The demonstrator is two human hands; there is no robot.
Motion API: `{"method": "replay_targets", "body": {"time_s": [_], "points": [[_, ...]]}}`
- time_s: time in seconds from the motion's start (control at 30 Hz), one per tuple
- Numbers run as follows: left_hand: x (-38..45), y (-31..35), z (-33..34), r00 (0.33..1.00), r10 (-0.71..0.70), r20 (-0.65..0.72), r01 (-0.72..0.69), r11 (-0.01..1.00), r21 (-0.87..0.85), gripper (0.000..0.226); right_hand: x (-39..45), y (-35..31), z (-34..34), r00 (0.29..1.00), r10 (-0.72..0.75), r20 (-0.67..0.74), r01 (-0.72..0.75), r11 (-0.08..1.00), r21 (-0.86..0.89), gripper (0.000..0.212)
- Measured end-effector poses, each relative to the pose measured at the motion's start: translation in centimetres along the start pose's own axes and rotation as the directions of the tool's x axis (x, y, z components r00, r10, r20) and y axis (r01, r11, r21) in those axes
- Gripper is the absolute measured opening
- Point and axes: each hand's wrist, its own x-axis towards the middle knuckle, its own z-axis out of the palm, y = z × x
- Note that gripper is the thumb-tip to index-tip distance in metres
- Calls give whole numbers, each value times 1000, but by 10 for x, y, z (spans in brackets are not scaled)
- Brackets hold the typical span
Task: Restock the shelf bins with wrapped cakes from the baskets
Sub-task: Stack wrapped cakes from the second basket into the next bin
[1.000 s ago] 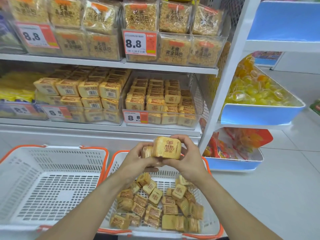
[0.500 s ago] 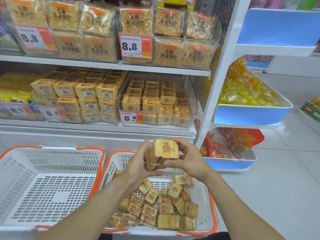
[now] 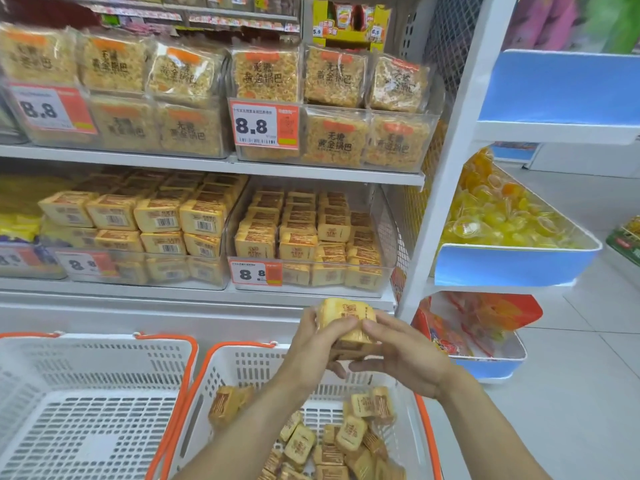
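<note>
Left hand (image 3: pixel 313 344) wraps its fingers round a small stack of cakes (image 3: pixel 348 323), and the right hand (image 3: pixel 401 355) presses in from the other side, thumb on top, so both hands clamp the stack between them, lifted above the right basket (image 3: pixel 242 372) and just below the shelf edge. Far left, a white basket (image 3: pixel 86 375) with orange rim sits bare inside. Beside it, touching rims, the right basket holds a loose heap of cakes (image 3: pixel 332 441). Up on the shelf, the left bin (image 3: pixel 138 268) shows neat rows, barcodes forward. Next along, the right bin (image 3: pixel 311 271) carries an 8.8 tag (image 3: pixel 255 271), with rows of matching cakes stacked nearly to its rim.
</note>
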Motion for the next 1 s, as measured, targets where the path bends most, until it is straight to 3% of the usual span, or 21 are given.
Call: {"method": "replay_targets", "body": {"time_s": [0.1, 0.17, 0.23, 0.33, 0.47, 0.53, 0.6, 0.83, 1.0], "points": [[20, 3, -5, 992, 122, -43, -118, 989, 89, 46, 14, -17, -6, 993, -81, -81, 73, 993, -92, 40], [35, 6, -9, 985, 151, -78, -149, 988, 32, 61, 25, -29, -7, 970, -183, -162, 147, 966, -213, 41], [44, 8, -12, 969, 211, -129, -211, 977, 17, 56, 37, -43, -8, 927, -312, -209, 228, 909, -349, 44], [48, 10, -24, 940, 329, -92, -290, 910, 297, 40, 55, -63, -14, 876, -437, -205, 269, 794, -545, 47], [61, -2, -54, 944, 315, 101, -282, 605, 744, 56, 83, -80, -23, 808, -523, -270, 306, 766, -565, 51], [67, -4, -64, 950, 279, 142, -269, 495, 826, 69, 100, -83, -25, 784, -539, -308, 334, 784, -523, 54], [72, -4, -72, 957, 260, 128, -240, 465, 852, 74, 117, -84, -31, 777, -546, -314, 332, 778, -534, 52], [82, -6, -91, 927, 337, 167, -297, 386, 873, 62, 156, -90, -52, 912, -367, -183, 176, 753, -634, 56], [87, -7, -85, 930, 326, 167, -275, 322, 906, 52, 175, -90, -60, 927, -305, -218, 11, 603, -797, 69]]}}
